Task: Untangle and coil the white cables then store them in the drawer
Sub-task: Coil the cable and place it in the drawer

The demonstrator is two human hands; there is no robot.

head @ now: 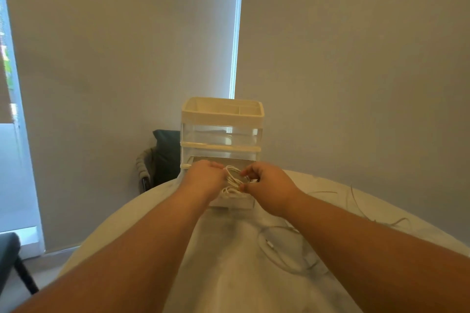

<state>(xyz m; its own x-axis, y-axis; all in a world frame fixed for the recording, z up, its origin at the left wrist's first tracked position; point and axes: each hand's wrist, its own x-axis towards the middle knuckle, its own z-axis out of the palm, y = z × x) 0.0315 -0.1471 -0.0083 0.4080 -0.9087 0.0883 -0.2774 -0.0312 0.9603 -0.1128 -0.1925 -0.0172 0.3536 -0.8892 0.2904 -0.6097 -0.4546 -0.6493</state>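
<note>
Both hands over the open bottom drawer (236,203) of the drawer unit (221,134), at 12 o'clock on the table (142,213).

Coiled cable (232,176) sits between my hands: at 3 o'clock from my left hand (205,178) and at 9 o'clock from my right hand (268,187).

Right hand: fingers curled, thumb and fingertips (244,174) pinching the coil's right side. Left hand: seen from the back, fingers curled in against the coil's left edge and holding it; the fingertips themselves are hidden.

The coil is above the drawer's inside; can't tell if it touches the drawer floor.

Second coil (231,192) lies in the drawer at 6 o'clock from the held one, just beside it, near the drawer's front wall.

Loose cable (269,245), white, lies uncoiled on the table at 6 o'clock from my right hand, beside my right forearm. Thin cable (354,201) is strewn at 3 o'clock, well apart from the drawer.

Dark chair (165,155) is behind the unit at 9 o'clock.
</note>
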